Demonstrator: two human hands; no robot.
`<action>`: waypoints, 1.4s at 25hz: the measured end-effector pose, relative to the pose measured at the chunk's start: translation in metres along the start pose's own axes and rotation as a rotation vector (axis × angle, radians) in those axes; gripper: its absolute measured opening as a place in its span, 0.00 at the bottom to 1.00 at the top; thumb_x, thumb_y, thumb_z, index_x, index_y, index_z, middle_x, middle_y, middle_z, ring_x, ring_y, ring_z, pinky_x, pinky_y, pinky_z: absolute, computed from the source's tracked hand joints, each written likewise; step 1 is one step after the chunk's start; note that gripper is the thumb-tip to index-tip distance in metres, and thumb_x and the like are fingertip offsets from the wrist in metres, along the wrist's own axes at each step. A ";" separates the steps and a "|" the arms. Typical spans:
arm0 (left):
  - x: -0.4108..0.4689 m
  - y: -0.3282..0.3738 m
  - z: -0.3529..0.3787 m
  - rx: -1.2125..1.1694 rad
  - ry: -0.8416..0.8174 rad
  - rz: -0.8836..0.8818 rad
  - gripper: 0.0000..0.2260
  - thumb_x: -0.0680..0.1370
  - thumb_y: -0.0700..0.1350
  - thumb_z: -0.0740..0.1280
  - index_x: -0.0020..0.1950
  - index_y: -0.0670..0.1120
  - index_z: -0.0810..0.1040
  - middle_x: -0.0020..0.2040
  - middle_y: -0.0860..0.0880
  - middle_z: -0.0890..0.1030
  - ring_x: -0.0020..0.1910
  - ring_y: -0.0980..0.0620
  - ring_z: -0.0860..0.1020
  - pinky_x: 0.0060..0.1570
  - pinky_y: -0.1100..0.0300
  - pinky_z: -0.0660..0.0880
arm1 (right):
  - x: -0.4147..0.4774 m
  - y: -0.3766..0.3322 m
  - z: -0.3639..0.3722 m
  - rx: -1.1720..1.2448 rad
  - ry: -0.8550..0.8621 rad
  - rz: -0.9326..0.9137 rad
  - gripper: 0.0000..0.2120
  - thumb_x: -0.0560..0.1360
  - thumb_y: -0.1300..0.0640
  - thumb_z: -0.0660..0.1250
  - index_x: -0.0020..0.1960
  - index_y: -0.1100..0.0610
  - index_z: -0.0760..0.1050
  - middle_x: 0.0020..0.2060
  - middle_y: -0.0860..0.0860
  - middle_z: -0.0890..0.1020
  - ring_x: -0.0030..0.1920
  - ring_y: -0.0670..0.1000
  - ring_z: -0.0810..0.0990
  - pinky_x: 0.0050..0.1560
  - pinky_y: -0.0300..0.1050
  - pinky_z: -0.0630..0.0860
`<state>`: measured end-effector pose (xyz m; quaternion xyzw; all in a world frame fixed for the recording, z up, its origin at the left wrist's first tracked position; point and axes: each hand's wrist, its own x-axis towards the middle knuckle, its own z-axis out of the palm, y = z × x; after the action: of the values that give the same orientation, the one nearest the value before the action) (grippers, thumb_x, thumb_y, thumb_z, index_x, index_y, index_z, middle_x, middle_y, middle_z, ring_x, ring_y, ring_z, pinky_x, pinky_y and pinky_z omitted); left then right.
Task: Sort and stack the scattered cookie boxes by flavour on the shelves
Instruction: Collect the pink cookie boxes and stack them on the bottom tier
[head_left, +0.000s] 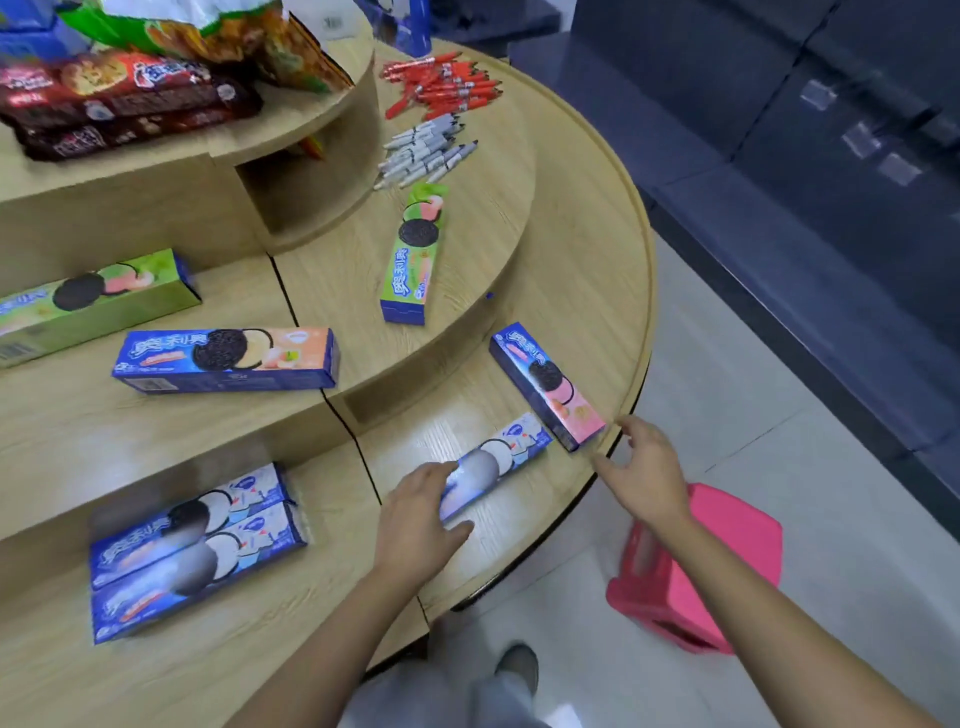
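On the lowest shelf tier a white-and-blue cookie box lies flat, and my left hand grips its near end. My right hand hovers open just beside the near end of a pink-and-blue cookie box, not touching it. Two white-and-blue boxes lie side by side at the left of the same tier. On the middle tier lie a peach-and-blue box, a green box and another green box at the far left.
Red pens and grey pens lie in heaps on the middle tier. Brown cookie packs and snack bags sit on the top tier. A pink stool stands on the floor by the shelf edge.
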<state>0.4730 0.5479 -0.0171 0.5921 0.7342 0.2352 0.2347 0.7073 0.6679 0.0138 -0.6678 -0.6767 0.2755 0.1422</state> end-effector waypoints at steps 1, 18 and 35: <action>0.007 0.001 0.006 0.020 -0.009 -0.019 0.27 0.60 0.48 0.72 0.59 0.46 0.74 0.53 0.47 0.79 0.50 0.44 0.76 0.44 0.55 0.70 | 0.012 0.000 0.001 -0.035 -0.026 0.009 0.26 0.66 0.53 0.71 0.61 0.61 0.70 0.56 0.62 0.78 0.56 0.62 0.75 0.56 0.52 0.72; 0.049 -0.001 0.057 0.110 -0.069 -0.255 0.25 0.58 0.44 0.77 0.53 0.47 0.75 0.47 0.48 0.80 0.42 0.46 0.78 0.34 0.56 0.73 | 0.122 0.003 0.059 -0.227 -0.212 -0.076 0.20 0.65 0.53 0.69 0.53 0.60 0.69 0.48 0.59 0.78 0.50 0.62 0.75 0.46 0.53 0.73; -0.109 0.055 -0.007 -0.032 0.340 -0.541 0.23 0.61 0.46 0.72 0.56 0.54 0.74 0.49 0.57 0.79 0.46 0.57 0.76 0.44 0.70 0.69 | 0.080 -0.071 -0.009 -0.092 -0.581 -0.903 0.17 0.60 0.53 0.71 0.48 0.49 0.73 0.42 0.48 0.82 0.46 0.54 0.77 0.44 0.50 0.75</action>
<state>0.5307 0.4512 0.0301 0.3237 0.8900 0.2713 0.1717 0.6488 0.7517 0.0469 -0.2121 -0.9194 0.3305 0.0240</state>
